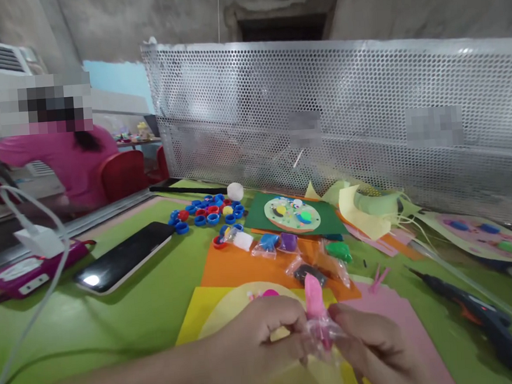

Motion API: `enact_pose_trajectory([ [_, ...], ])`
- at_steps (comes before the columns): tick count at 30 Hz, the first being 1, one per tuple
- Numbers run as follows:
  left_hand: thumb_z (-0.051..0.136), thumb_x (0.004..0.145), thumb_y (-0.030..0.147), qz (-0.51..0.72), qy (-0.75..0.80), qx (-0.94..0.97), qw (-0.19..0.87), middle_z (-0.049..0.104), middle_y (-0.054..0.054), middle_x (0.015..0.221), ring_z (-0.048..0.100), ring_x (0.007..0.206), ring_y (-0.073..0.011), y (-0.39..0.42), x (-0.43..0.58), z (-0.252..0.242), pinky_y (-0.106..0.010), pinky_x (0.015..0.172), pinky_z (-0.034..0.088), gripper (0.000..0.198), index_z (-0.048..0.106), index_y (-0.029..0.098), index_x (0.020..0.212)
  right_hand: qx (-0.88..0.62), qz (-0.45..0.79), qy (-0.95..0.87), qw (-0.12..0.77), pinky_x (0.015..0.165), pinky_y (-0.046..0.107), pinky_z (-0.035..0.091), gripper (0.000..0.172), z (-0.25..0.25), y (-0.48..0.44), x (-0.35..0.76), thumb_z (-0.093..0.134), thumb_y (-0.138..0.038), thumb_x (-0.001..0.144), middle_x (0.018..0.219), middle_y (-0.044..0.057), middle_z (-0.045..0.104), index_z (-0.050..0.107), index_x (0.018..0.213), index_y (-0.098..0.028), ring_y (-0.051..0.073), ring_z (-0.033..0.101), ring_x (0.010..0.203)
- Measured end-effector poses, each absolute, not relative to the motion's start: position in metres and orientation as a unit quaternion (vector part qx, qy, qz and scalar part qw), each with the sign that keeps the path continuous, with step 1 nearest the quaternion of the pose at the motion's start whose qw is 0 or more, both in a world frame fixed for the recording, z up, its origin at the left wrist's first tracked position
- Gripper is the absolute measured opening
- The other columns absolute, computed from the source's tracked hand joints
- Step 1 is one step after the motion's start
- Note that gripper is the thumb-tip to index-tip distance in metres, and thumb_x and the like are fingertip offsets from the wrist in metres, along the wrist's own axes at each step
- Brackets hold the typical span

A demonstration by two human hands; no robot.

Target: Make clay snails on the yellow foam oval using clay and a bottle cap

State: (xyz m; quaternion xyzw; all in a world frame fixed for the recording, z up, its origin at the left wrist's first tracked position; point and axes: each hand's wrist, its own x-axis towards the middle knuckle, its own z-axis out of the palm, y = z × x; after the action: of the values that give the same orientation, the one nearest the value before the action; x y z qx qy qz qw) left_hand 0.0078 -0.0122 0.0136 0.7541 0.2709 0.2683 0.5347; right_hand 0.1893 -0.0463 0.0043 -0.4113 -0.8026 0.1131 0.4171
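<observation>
Pink modelling clay point(315, 296) pokes up out of a see-through plastic bag point(325, 332) in front of me. My left hand point(266, 337) is closed, its fingers pinching the bag from the left. Closed on the bag's other side is my right hand point(376, 341). Both hands are above a pale yellow paper circle point(220, 311) that lies on a yellow sheet point(190, 316). A bright pink dot point(270, 293) shows on the circle just past my left hand, which hides much of it.
Bagged clay, including purple point(288, 242) and green point(339, 251), lies on orange paper point(217, 271). Behind are several bottle caps point(213, 218) and a decorated circle point(292, 213). A phone point(126, 256) and power strip point(37, 271) lie left, a glue gun point(475, 314) right. A perforated screen point(342, 110) stands behind.
</observation>
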Motion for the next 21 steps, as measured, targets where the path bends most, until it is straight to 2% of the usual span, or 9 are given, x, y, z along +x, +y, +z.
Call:
enact_pose_trajectory([
  [4,0.046,0.084,0.022,0.291,0.278,0.768,0.498,0.058,-0.001,0.074,0.055,0.070,-0.0117,-0.008,0.004,0.013,-0.021,0.065,0.043,0.019,0.052,0.016,0.067,-0.356,0.053,-0.820,0.444,0.048,0.021,0.045,0.026,0.003,-0.044,0.190,0.040,-0.035,0.089,0.055,-0.002,0.047,0.040,0.067,-0.023,0.013,0.051,0.052],
  [6,0.045,0.084,0.020,0.269,0.269,0.773,0.507,0.061,-0.002,0.077,0.057,0.073,-0.0125,-0.006,0.001,0.013,-0.022,0.067,0.043,0.018,0.056,0.015,0.071,-0.367,-0.020,-0.804,0.468,0.058,0.028,0.049,0.026,0.000,-0.039,0.191,0.046,-0.049,0.083,0.074,0.004,0.055,0.043,0.084,-0.023,0.018,0.057,0.069],
  [7,0.045,0.084,0.019,0.259,0.264,0.776,0.511,0.061,-0.002,0.078,0.058,0.073,-0.0129,-0.004,-0.001,0.012,-0.022,0.067,0.044,0.017,0.057,0.015,0.073,-0.383,-0.066,-0.797,0.461,0.065,0.032,0.049,0.034,-0.001,-0.036,0.192,0.051,-0.051,0.079,0.088,0.009,0.057,0.044,0.095,-0.021,0.022,0.058,0.081],
  [8,0.046,0.083,0.019,0.250,0.260,0.781,0.510,0.062,-0.002,0.078,0.058,0.074,-0.0132,-0.003,-0.002,0.012,-0.023,0.067,0.044,0.016,0.058,0.015,0.073,-0.394,-0.115,-0.801,0.436,0.073,0.036,0.047,0.043,-0.002,-0.033,0.194,0.056,-0.048,0.076,0.101,0.013,0.056,0.043,0.105,-0.020,0.026,0.056,0.093],
  [10,0.048,0.082,0.019,0.234,0.260,0.793,0.499,0.064,-0.001,0.078,0.059,0.074,-0.0137,0.001,-0.003,0.012,-0.023,0.067,0.044,0.014,0.059,0.016,0.073,-0.391,-0.176,-0.833,0.351,0.084,0.042,0.039,0.048,-0.005,-0.027,0.198,0.062,-0.034,0.072,0.114,0.013,0.055,0.043,0.115,-0.021,0.030,0.051,0.105],
  [12,0.047,0.083,0.022,0.217,0.298,0.794,0.484,0.064,-0.001,0.075,0.059,0.073,-0.0139,0.005,-0.004,0.014,-0.024,0.067,0.044,0.017,0.059,0.016,0.073,-0.381,-0.190,-0.853,0.303,0.085,0.042,0.036,0.044,-0.008,-0.023,0.201,0.062,-0.025,0.071,0.106,0.009,0.060,0.047,0.112,-0.023,0.028,0.053,0.100],
  [16,0.051,0.081,0.026,0.239,0.389,0.792,0.406,0.062,0.000,0.071,0.057,0.070,-0.0145,0.011,-0.004,0.018,-0.026,0.066,0.043,0.016,0.056,0.017,0.069,-0.401,-0.163,-0.838,0.333,0.077,0.038,0.042,0.038,-0.014,-0.022,0.202,0.065,-0.026,0.069,0.092,0.007,0.061,0.049,0.103,-0.020,0.024,0.057,0.088],
  [18,0.058,0.076,0.025,0.291,0.410,0.792,0.346,0.061,0.000,0.078,0.056,0.074,-0.0152,0.012,-0.005,0.018,-0.027,0.068,0.043,0.009,0.053,0.018,0.073,-0.405,-0.155,-0.837,0.333,0.074,0.037,0.045,0.040,-0.015,-0.024,0.201,0.066,-0.025,0.069,0.093,0.007,0.060,0.050,0.105,-0.020,0.024,0.057,0.088],
  [21,0.063,0.074,0.023,0.361,0.390,0.790,0.307,0.061,0.000,0.082,0.057,0.080,-0.0160,0.009,-0.005,0.014,-0.029,0.076,0.043,0.021,0.048,0.020,0.088,-0.408,-0.155,-0.836,0.333,0.072,0.036,0.049,0.042,-0.015,-0.026,0.200,0.065,-0.025,0.070,0.095,0.008,0.060,0.049,0.109,-0.019,0.024,0.057,0.089],
])
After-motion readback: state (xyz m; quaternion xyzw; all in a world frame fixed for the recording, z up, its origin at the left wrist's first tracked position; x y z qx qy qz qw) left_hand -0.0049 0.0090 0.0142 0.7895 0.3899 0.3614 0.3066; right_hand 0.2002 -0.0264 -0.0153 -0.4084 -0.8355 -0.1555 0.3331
